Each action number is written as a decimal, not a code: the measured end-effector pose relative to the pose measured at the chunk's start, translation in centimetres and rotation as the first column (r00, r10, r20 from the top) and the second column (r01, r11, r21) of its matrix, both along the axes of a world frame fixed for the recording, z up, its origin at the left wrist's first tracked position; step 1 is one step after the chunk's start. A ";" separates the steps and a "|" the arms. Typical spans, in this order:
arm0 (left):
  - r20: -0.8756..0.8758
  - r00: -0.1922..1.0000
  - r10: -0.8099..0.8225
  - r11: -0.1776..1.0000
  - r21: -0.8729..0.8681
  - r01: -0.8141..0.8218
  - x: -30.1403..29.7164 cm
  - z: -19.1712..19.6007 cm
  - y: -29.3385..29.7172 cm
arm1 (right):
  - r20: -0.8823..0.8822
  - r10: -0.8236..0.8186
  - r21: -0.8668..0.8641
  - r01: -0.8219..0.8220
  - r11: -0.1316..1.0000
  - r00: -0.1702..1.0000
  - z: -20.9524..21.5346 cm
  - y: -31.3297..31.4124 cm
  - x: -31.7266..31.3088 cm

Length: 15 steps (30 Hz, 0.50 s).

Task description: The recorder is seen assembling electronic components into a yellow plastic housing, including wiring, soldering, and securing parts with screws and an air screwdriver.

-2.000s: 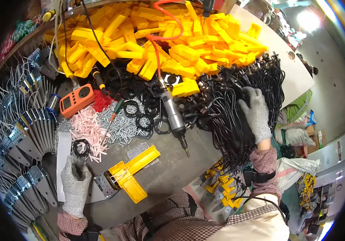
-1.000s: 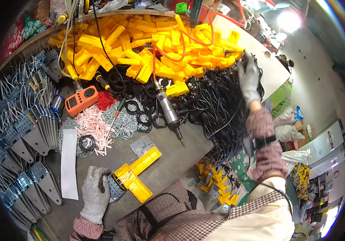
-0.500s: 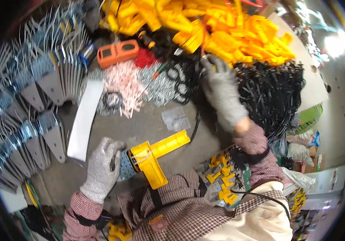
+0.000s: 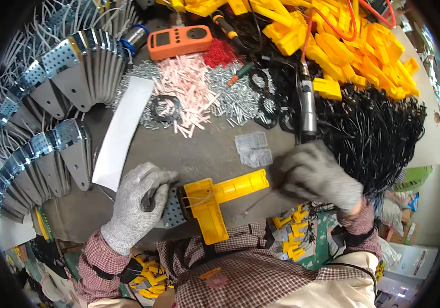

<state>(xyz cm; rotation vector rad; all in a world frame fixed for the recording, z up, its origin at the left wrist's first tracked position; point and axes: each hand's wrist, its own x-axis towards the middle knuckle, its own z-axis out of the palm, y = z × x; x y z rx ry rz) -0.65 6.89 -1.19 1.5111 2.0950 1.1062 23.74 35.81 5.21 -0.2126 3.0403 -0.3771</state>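
Observation:
My left hand [image 4: 140, 208], in a grey knit glove, has its fingers curled round a perforated metal piece [image 4: 173, 210]. Joined to that piece is a yellow T-shaped plastic housing [image 4: 207, 205], its hollow side up with a pale wire across it. My right hand [image 4: 322, 177], gloved alike, is blurred beside the end of the housing's long arm. Its fingers are bent, and what they hold, if anything, cannot be made out. Just beyond this hand lies a silver air screwdriver [image 4: 308, 108] on a red hose; whether they touch is unclear. A thin dark line runs below the housing's tip.
Rows of grey metal blades [image 4: 71, 92] stand at left beside a white strip [image 4: 122, 133]. Farther back lie an orange meter [image 4: 180, 42], pink sleeves [image 4: 184, 90], silver screws [image 4: 238, 95] and a clear plastic piece [image 4: 253, 149]. Yellow housings [image 4: 353, 51] and black cables [image 4: 379, 133] are heaped at right.
My right hand has come back from the far side toward the yellow housing. The silver screwdriver now shows plainly. My left hand keeps its hold, while the whole view has shifted.

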 end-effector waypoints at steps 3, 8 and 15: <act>0.388 0.921 0.027 1.000 -0.002 -0.028 0.6 1.5 2.5 | 0.093 -0.091 -0.220 0.110 0.969 0.991 1.7 0.9 -1.4; 0.430 0.902 -0.047 0.990 -0.101 0.100 1.1 -0.2 3.8 | 0.246 0.065 0.004 -0.068 0.998 0.967 -0.9 -0.1 -0.1; 0.931 0.325 -0.167 0.983 0.182 -0.015 0.3 2.8 8.6 | 0.088 -0.352 -0.632 0.325 0.704 0.932 1.2 -3.3 -8.1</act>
